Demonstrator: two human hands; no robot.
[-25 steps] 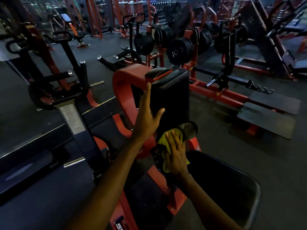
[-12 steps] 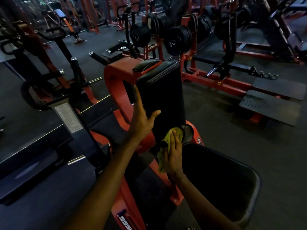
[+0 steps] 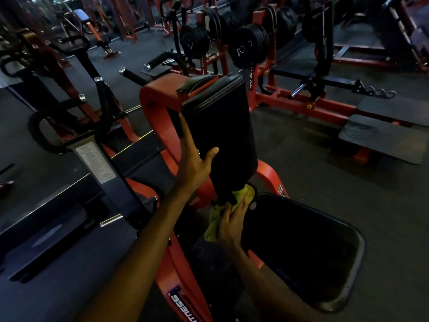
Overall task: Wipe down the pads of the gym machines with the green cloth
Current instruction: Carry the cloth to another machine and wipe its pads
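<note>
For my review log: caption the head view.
Left hand braces the upright black pad; right hand presses the green cloth against its lower end.

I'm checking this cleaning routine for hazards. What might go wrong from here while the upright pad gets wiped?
The green cloth is bunched under the right hand at the foot of the back pad, against dark fittings; it may snag there. The left hand braces only that pad's side edge and might slip under a hard push. Dim light could hide missed patches on the black seat pad.
</note>
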